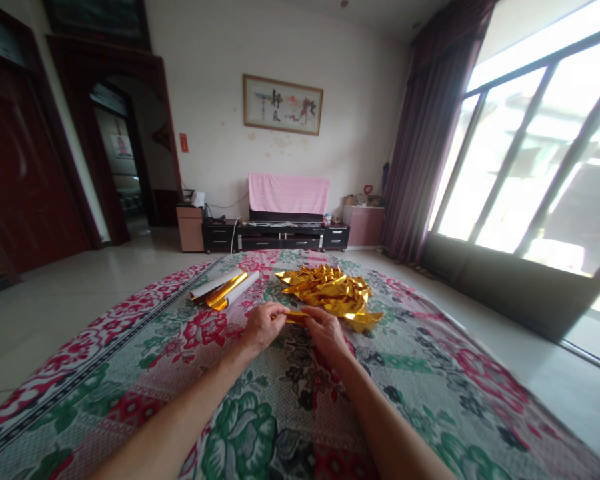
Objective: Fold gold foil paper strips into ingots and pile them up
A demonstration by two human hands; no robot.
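Between my two hands a narrow folded strip of gold foil paper [297,317] is stretched level above the table. My left hand [267,327] pinches its left end, and my right hand [326,328] grips the right end with the thumb on top. Just beyond my right hand lies a pile of folded gold foil pieces [330,288], shiny and pointed. Farther off to the left, partly curled sheets of gold foil paper with white backs [225,291] rest on the cloth. The strip's ends are hidden by my fingers.
A flowered cloth in red, green and grey [180,380] covers the rounded table. Beyond it, a low black cabinet [290,239] stands by the wall, with a pink towel [289,193] draped over something on it. Windows [530,153] and a purple curtain [425,133] are at the right.
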